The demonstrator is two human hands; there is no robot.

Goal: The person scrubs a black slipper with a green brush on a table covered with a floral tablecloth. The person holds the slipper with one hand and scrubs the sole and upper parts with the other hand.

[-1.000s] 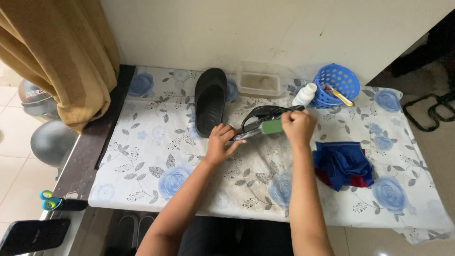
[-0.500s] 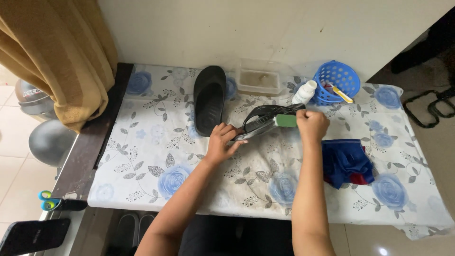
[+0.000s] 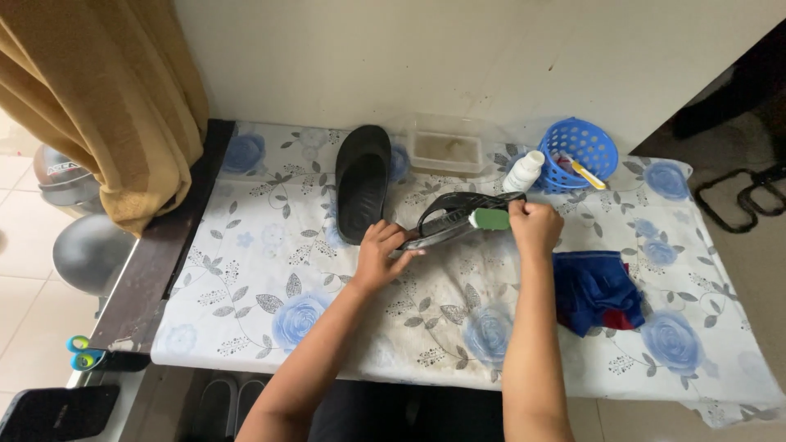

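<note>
Shifted right hand (image 3: 536, 227) slightly back toward the sandal strap since half a second ago; left hand (image 3: 381, 254) held in place. Clenched right hand on green brush (image 3: 490, 218), bristles hidden against black sandal (image 3: 458, 217). Pinned sandal's near end to flowered tabletop (image 3: 246, 278) with left hand, grasping it; sole mostly hidden. Second sandal (image 3: 363, 182) flat, just left. Clear tub (image 3: 446, 151): murky contents, hard to make out. Blue basket (image 3: 583, 147): yellow-handled tool, partly hidden. White bottle (image 3: 524, 170) beside basket.

Open cloth (image 3: 270, 270) left of the hands – blue rag (image 3: 594, 290) crowds right.
</note>
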